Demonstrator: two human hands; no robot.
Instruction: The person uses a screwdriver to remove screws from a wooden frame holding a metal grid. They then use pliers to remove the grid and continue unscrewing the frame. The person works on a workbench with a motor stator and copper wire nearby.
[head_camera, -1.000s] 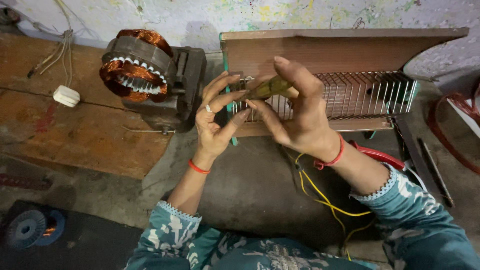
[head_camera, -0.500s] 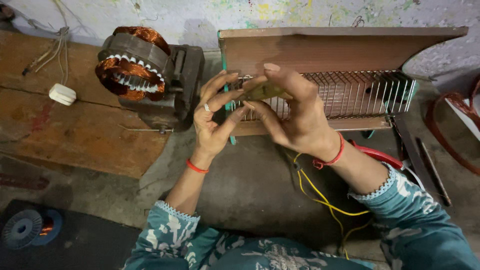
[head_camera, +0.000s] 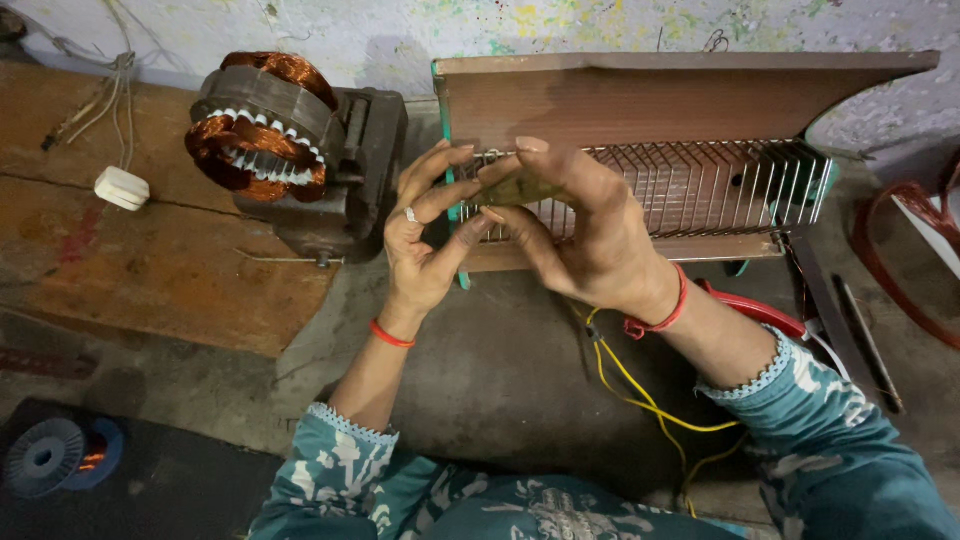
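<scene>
Grey concrete floor (head_camera: 520, 390) and a stained wall (head_camera: 600, 25) were seen behind the work. A small olive-brown flat piece (head_camera: 522, 188) was pinched by the fingers (head_camera: 545, 160) of the right hand (head_camera: 590, 240), with the left hand (head_camera: 425, 245) raised just beside it, its fingers spread and curled, touching the piece's left end. Directly behind, a wooden winding frame (head_camera: 690, 100) with a wire comb (head_camera: 700, 185) was set. To the left, a copper-wound motor stator (head_camera: 265, 125) was placed on a wooden bench (head_camera: 150, 260). Yellow wire (head_camera: 640, 390) was trailed below the right wrist.
</scene>
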